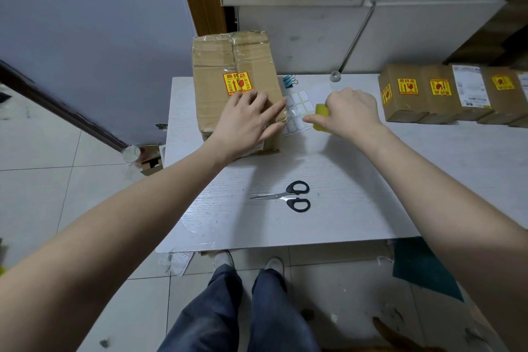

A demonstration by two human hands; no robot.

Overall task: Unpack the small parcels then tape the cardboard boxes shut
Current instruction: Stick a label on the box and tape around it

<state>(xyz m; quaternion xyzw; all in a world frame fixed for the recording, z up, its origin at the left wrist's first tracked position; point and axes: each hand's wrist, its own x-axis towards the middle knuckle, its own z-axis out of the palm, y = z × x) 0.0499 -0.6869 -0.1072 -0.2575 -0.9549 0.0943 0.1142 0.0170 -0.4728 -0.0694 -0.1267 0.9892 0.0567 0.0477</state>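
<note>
A large brown cardboard box (228, 66) with a red-and-yellow fragile sticker stands at the table's left, its top covered in clear tape. My left hand (248, 120) lies flat on the box's near right top, fingers spread. My right hand (348, 113) grips a yellow tape roll (321, 118) just right of the box, over a sheet of white labels (300, 106). Several small brown parcels (428, 94) with fragile stickers stand in a row at the table's far right.
Black-handled scissors (288, 197) lie shut on the white table (428, 180) in front of me. A blue binder clip (289, 80) and a small clear tape roll (335, 76) lie by the back wall. White cartons are stacked behind. Scrap and a green sheet (423, 266) lie on the floor.
</note>
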